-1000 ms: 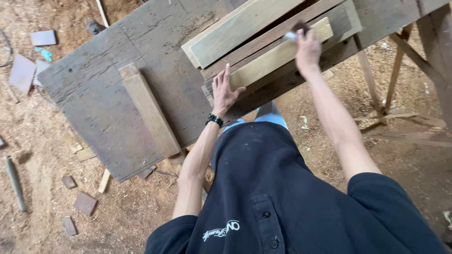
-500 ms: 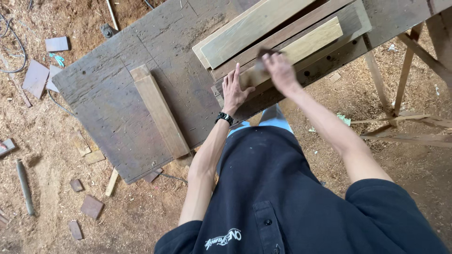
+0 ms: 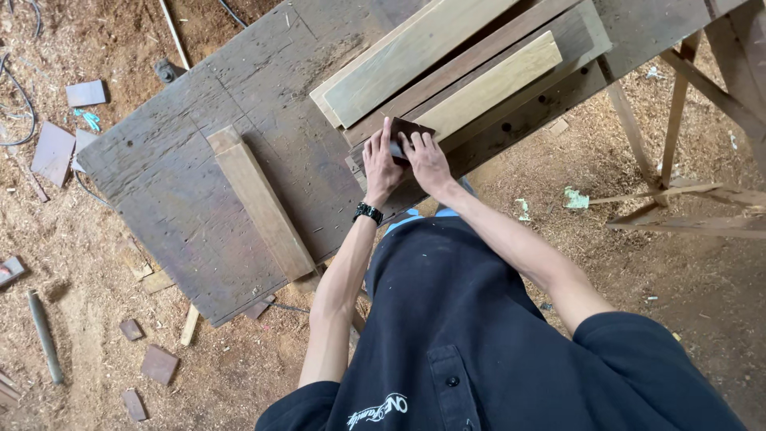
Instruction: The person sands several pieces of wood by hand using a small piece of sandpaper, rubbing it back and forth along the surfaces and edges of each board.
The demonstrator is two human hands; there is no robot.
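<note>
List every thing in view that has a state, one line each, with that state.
Left hand: flat on the small dark brown sanding block.
Right hand: gripping the same block.
Small dark brown sanding block: held by both hands at the pale plank's near end.
Pale wooden plank: lying flat on darker boards.
Loose light-brown wooden batten: lying flat, untouched.
Grey weathered workbench: bearing the boards.

loose plank (image 3: 262, 203) on workbench (image 3: 175, 175); offcuts (image 3: 158, 363) on sawdust floor (image 3: 80, 319).

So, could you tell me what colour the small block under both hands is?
Dark reddish brown block, seen in the head view.
</note>
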